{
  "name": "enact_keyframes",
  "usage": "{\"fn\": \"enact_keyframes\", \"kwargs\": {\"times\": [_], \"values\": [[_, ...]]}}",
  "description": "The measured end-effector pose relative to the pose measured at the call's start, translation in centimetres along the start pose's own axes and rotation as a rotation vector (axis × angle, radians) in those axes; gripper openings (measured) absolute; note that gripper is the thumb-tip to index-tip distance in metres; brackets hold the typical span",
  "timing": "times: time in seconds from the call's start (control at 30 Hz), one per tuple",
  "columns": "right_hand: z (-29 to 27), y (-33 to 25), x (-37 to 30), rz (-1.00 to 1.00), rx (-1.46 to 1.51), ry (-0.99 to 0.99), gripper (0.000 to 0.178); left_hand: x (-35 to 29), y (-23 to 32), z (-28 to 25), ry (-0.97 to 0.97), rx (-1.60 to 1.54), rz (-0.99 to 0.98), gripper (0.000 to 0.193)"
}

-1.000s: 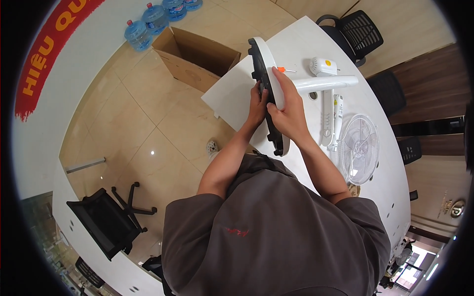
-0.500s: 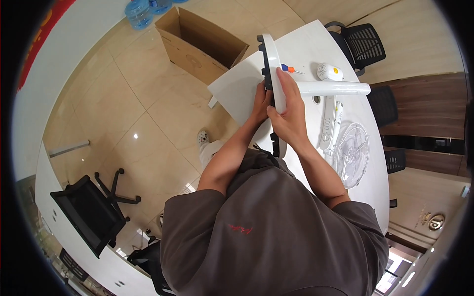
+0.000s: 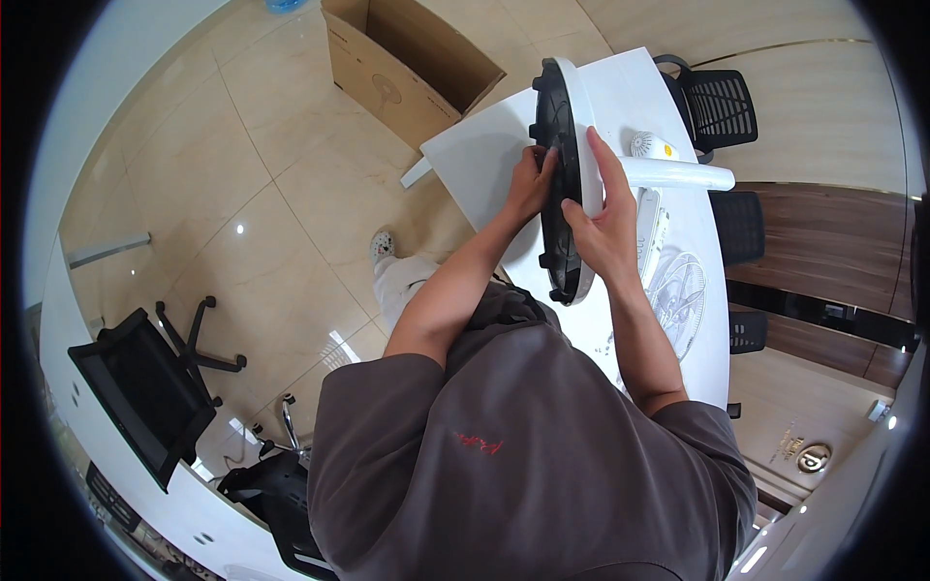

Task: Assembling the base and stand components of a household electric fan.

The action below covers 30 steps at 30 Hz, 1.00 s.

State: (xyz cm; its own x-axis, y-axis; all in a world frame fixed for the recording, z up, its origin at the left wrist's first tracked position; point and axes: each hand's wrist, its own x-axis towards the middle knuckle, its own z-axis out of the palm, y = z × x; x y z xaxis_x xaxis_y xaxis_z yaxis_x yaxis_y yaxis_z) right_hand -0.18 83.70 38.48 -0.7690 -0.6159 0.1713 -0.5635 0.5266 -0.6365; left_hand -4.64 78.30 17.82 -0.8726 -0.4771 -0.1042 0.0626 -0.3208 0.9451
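Observation:
A round fan base (image 3: 559, 213), white on top with a black ribbed underside, stands on edge above the near side of the white table. A white pole (image 3: 678, 174) sticks out from its white face to the right. My right hand (image 3: 608, 228) grips the base, its thumb over the rim and its fingers along the white side. My left hand (image 3: 530, 186) is at the middle of the black underside, fingers bent together there; whatever is between them is too small to make out.
On the table (image 3: 465, 160) beyond my right arm lie a white fan motor head (image 3: 654, 145), a white panel part (image 3: 651, 223) and a clear fan blade (image 3: 680, 295). An open cardboard box (image 3: 387, 87) stands on the floor beyond. Black chairs (image 3: 722, 107) line the far right side.
The base has turned so that more of its black underside faces me. Both hands have shifted slightly right with it. The screwdriver seen behind the base is now hidden.

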Motion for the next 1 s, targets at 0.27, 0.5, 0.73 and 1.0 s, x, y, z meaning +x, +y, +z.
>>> {"fn": "enact_keyframes", "kwargs": {"times": [0.27, 0.5, 0.73, 1.0], "values": [[0.5, -0.3, 0.2, 0.032, -0.015, -0.020, 0.075, -0.8, 0.5, -1.8, -0.093, 0.047, 0.324, 0.057], [-0.1, -0.2, 0.2, 0.131, 0.058, -0.002, 0.075, -0.8, 0.5, -0.5, -0.091, 0.084, 0.153, 0.059], [-0.2, -0.2, 0.1, 0.128, 0.050, -0.002, 0.075, 1.6, 0.9, -1.1, -0.158, 0.297, -0.440, 0.062], [-0.5, -0.1, 0.2, 0.153, 0.040, -0.003, 0.076, -1.2, -0.7, -0.4, -0.069, 0.031, 0.284, 0.062]]}}
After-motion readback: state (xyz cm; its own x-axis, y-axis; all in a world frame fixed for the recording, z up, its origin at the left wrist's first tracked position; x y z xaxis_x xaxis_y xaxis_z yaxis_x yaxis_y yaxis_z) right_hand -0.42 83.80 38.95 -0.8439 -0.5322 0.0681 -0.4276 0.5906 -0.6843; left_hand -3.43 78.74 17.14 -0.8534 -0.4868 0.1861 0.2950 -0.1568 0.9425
